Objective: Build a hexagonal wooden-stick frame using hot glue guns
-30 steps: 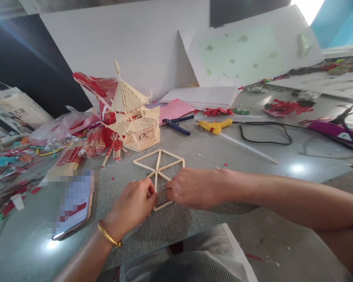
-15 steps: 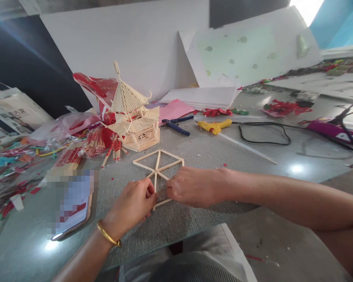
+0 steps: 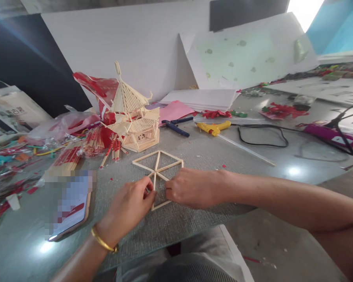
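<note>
A flat hexagonal frame of thin wooden sticks (image 3: 159, 171), with spokes meeting in its middle, lies on the grey table. My left hand (image 3: 139, 196), a gold bracelet at its wrist, has thumb and fingers pinched together at the frame's lower left side. On the right side, my right hand (image 3: 184, 188) is closed with its fingertips on the frame, covering part of that edge. Behind the frame stands a small pagoda model of sticks (image 3: 138, 129). Both hands' fingertips hide what exactly they pinch.
Blue pliers (image 3: 176, 127) and a yellow glue gun (image 3: 213, 127) with a black cord lie behind the frame. A phone (image 3: 73, 207) is at the left, near bundled sticks (image 3: 67, 156). A purple object (image 3: 332, 135) lies at the right.
The view has shifted slightly. My left hand's fingers have moved a little up along the frame's side, uncovering its lower corner. My right hand stays almost in place.
</note>
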Available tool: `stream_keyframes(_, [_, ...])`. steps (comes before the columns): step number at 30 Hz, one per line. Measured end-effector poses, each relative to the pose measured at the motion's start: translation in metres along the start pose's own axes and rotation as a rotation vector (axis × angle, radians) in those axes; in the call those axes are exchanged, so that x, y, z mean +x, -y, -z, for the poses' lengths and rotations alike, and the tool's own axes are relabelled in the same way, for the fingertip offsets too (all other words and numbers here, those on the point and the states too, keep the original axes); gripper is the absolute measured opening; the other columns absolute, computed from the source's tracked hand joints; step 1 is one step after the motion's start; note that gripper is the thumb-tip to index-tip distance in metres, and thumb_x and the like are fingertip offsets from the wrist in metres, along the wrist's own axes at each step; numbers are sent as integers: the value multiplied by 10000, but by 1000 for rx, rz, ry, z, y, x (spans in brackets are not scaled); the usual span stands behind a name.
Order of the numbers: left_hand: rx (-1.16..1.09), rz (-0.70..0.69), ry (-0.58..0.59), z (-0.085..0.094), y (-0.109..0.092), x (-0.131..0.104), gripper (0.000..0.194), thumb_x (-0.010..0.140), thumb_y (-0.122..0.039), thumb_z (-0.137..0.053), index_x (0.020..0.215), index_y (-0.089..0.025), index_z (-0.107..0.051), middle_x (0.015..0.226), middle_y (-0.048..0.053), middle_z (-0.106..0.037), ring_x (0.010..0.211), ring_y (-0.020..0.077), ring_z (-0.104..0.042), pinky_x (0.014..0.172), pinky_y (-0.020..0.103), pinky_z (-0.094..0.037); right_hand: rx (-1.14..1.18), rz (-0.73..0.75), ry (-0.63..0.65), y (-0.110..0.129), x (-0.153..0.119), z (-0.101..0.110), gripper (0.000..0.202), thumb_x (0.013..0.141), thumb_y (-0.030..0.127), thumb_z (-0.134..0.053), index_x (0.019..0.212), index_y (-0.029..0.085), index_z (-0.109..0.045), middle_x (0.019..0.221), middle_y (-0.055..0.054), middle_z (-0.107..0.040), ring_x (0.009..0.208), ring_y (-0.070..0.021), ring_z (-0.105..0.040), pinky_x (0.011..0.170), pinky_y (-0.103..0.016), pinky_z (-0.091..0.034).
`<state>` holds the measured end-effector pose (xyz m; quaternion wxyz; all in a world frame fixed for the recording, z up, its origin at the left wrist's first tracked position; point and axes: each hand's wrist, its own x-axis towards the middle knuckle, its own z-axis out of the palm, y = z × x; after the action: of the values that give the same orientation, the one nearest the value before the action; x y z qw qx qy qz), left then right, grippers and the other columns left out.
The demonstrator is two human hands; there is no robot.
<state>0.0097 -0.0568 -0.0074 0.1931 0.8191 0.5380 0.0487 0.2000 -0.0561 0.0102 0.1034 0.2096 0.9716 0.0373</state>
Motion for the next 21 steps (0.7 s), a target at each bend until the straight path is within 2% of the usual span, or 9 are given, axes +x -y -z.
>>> stream_keyframes(2, [73,-82,-84,-1,-1,-4,137,845,-292,-484,832,-208,-592,736,25,-664,659,174,-607,573,274,-382,2,1,-7,-1,1,-2,148,817,80,-506,845,110,-648,771,-62,-641,560,-126,-513,457,-270,-220])
stream_keyframes(3, [88,-117,-89,-3,-2,-5,143,848,-299,-492,848,-212,-605,789,31,-668,698,182,-607,592,282,-383,3,2,-14,-1,1,-3,144,817,85,-511,844,112,-649,759,-59,-640,559,-127,-513,459,-270,-226])
stream_keyframes(6, [119,-185,-23,-8,-8,-8,153,854,-282,-499,826,-201,-626,853,47,-660,763,202,-608,637,304,-391,5,4,-33,-2,2,-6,144,819,88,-513,826,121,-652,731,-47,-637,555,-128,-506,461,-278,-222])
stream_keyframes(11, [141,-207,43,-13,-13,-6,203,870,-240,-453,805,-193,-640,864,52,-660,779,204,-607,670,313,-393,39,18,-55,-10,-5,3,187,865,107,-478,791,132,-649,732,-42,-629,632,-127,-522,515,-274,-266])
stream_keyframes(14, [172,-210,37,-12,-14,-4,233,870,-238,-430,738,-193,-618,804,39,-648,728,184,-589,642,301,-374,107,-22,-131,-22,-13,14,207,921,150,-447,877,132,-648,822,-45,-642,740,-126,-542,609,-252,-338])
stream_keyframes(17, [189,-196,52,-10,-16,-5,238,860,-212,-416,709,-186,-598,781,36,-637,716,179,-578,635,301,-366,136,-81,-173,-33,-19,18,192,920,166,-467,953,123,-652,887,-54,-648,801,-133,-553,674,-248,-363])
stream_keyframes(21, [181,-177,72,-8,-19,-6,227,851,-201,-419,722,-180,-605,797,46,-640,719,183,-576,643,308,-369,183,-93,-110,-37,-19,12,171,874,165,-534,985,137,-662,914,-57,-658,823,-145,-559,671,-253,-357])
